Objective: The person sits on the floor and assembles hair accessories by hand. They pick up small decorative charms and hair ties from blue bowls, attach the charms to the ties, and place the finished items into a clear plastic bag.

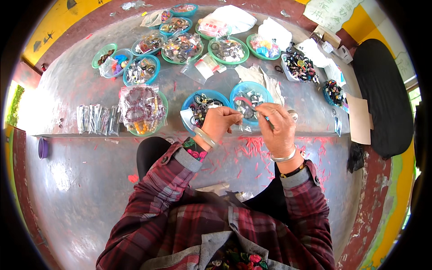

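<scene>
Your left hand (pixel 219 120) and your right hand (pixel 278 128) are raised close together over the near edge of the grey surface (pixel 67 85), fingertips almost meeting. Between them you pinch a small clear plastic bag (pixel 246 118), the left fingers closed on its left edge and the right fingers closed on its right side; a thin blue piece shows at your right fingertips, but what it is cannot be made out. The bag hangs just above and in front of two blue bowls: one blue bowl (pixel 215 95) under your left hand filled with dark rings and bangles, and a second blue bowl (pixel 265 90) behind your right hand holding bagged pieces, one with a red curve. You wear a pale green bangle (pixel 204 137) on the left wrist and a silver bangle (pixel 283 157) on the right. To the left lies a bagged heap of dark red bead strings (pixel 141 107) in a green bowl, with a row of small clear packets (pixel 96 119) beside it. Farther back stand more green and blue bowls of bagged trinkets (pixel 182 47). Red scraps (pixel 252 150) litter the lower step near your knees.
</scene>
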Motion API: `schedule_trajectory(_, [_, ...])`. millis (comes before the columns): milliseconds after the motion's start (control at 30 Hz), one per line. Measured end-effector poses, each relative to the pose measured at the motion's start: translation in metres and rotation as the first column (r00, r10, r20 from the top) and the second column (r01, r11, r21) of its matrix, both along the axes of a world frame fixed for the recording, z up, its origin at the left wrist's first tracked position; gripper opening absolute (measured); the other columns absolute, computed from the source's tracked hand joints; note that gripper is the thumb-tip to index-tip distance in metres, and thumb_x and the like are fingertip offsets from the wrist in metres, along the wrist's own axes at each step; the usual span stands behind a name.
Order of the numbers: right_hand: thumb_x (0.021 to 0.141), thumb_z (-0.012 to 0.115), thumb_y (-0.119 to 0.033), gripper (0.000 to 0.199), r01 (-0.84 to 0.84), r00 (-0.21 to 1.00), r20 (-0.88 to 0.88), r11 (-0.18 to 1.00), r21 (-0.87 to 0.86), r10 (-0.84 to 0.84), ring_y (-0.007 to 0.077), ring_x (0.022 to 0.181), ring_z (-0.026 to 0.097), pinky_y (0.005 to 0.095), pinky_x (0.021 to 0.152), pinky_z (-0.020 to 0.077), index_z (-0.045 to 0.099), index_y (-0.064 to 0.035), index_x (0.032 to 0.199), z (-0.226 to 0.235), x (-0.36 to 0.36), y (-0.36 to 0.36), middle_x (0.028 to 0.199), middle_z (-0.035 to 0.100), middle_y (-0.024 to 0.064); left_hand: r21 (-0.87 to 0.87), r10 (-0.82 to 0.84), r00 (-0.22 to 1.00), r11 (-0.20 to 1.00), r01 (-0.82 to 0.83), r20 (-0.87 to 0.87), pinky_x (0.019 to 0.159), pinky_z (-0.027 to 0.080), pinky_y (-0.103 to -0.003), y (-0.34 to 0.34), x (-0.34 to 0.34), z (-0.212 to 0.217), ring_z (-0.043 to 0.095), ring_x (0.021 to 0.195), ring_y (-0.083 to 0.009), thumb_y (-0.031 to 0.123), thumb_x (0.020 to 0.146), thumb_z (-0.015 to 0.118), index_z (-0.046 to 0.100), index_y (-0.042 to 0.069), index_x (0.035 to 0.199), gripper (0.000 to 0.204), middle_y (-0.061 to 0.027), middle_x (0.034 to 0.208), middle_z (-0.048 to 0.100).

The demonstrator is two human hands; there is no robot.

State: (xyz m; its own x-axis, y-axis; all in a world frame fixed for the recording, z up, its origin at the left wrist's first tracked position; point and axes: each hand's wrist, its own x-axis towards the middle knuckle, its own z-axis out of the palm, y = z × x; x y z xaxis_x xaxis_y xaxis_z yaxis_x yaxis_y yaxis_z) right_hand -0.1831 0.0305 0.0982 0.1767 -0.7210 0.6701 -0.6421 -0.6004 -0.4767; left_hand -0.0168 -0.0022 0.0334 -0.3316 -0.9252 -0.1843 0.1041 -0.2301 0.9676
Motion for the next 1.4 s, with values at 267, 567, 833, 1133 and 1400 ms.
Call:
schedule_trajectory(267, [0.072, 0.062, -0.001, 0.021, 0.012, 0.987, -0.16, 0.999, -0.031, -0.016, 0.0271, 0.075, 0.062, 0.0321, 0.062, 0.0507, 0.062, -0.0034, 0.093, -0.004, 0.008, 0.005, 0.094, 0.061, 0.0108, -0.101, -0.011, 0.99, 0.995, 0.026, 0.138, 0.05, 0.043, -0.023, 0.005, -0.002, -0.002, 0.057, 0.061, -0.0087, 0.013, 0.08, 0.062, 0.066, -0.003, 0.087, 0.018, -0.007, 0.072, 0.065])
schedule_trajectory(567, [0.072, 0.062, -0.004, 0.026, 0.035, 0.953, -0.298, 0.999, -0.041, -0.045, 0.0279, 0.074, 0.063, 0.0332, 0.061, 0.0516, 0.057, -0.001, 0.097, -0.012, 0.019, 0.013, 0.096, 0.06, 0.0121, -0.409, 0.068, 0.963, 0.911, 0.047, 0.261, 0.052, 0.044, -0.024, 0.005, -0.004, -0.008, 0.055, 0.059, -0.0105, 0.014, 0.081, 0.06, 0.065, -0.001, 0.089, 0.018, -0.0068, 0.068, 0.06])
schedule_trajectory(833, [0.075, 0.059, -0.007, 0.024, 0.186, 0.947, -0.299, 0.959, 0.213, -0.117, 0.0312, 0.073, 0.061, 0.0375, 0.062, 0.0498, 0.057, -0.0052, 0.099, -0.008, 0.018, 0.014, 0.091, 0.06, 0.0119, -0.537, 0.165, 0.936, 0.843, 0.029, 0.31, 0.058, 0.048, -0.034, 0.007, -0.008, -0.009, 0.062, 0.066, -0.0273, 0.013, 0.076, 0.063, 0.066, 0.002, 0.082, 0.012, -0.0146, 0.074, 0.063])
schedule_trajectory(1133, [0.077, 0.058, -0.01, 0.004, 0.16, 0.963, -0.256, 0.946, 0.283, -0.086, 0.033, 0.066, 0.058, 0.0392, 0.055, 0.047, 0.059, -0.0069, 0.077, -0.024, 0.003, 0.007, 0.075, 0.059, 0.0122, -0.741, 0.157, 0.907, 0.638, 0.209, 0.392, 0.06, 0.047, -0.032, 0.006, -0.007, -0.015, 0.06, 0.064, -0.0245, 0.012, 0.076, 0.064, 0.065, 0.003, 0.087, 0.014, -0.0151, 0.072, 0.061])
schedule_trajectory(1400, [0.082, 0.059, -0.009, 0.008, 0.034, 0.898, 0.323, 0.781, 0.624, -0.298, 0.0133, 0.048, 0.055, 0.0248, 0.044, 0.0419, 0.061, -0.0013, 0.083, -0.014, -0.012, -0.006, 0.068, 0.063, 0.0053, -0.011, -0.159, 0.978, 0.987, 0.162, 0.133, 0.055, 0.043, -0.02, -0.006, 0.012, 0.012, 0.059, 0.069, -0.0076, 0.015, 0.082, 0.06, 0.065, 0.002, 0.087, 0.015, -0.0026, 0.079, 0.066])
